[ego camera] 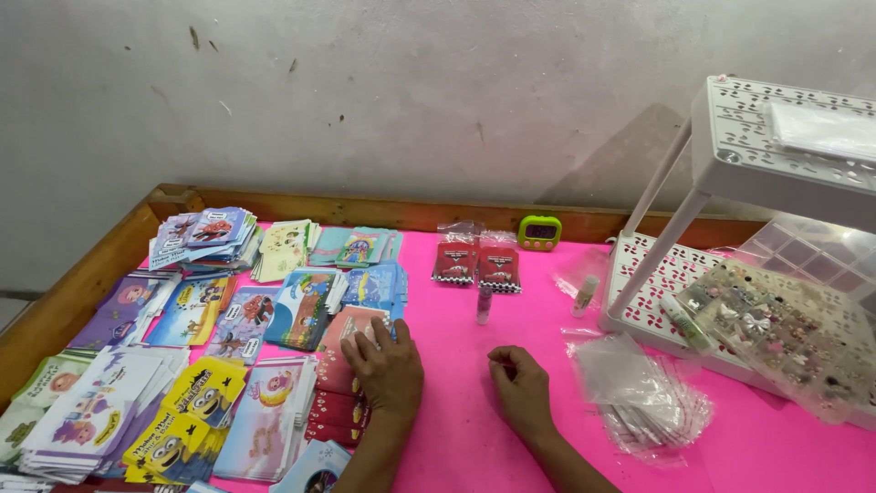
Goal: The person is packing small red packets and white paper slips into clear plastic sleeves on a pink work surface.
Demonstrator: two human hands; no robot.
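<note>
My left hand (387, 365) lies palm down on a stack of red and pink card packets (339, 361), its fingers curled over the top edge of the pile. My right hand (521, 385) rests on the bright pink table top (456, 429) with its fingers curled in; I cannot see anything in it. Many stacks of colourful cartoon cards (182, 365) cover the left half of the table. Two red packets in clear bags (476, 265) lie further back in the middle, with a small pink tube (483, 305) standing in front of them.
A pile of clear plastic sleeves (639, 388) lies right of my right hand. A white perforated rack (730, 183) stands at the right, holding a clear compartment box of small trinkets (785, 333). A small green timer (539, 232) sits by the wooden rim (109, 256).
</note>
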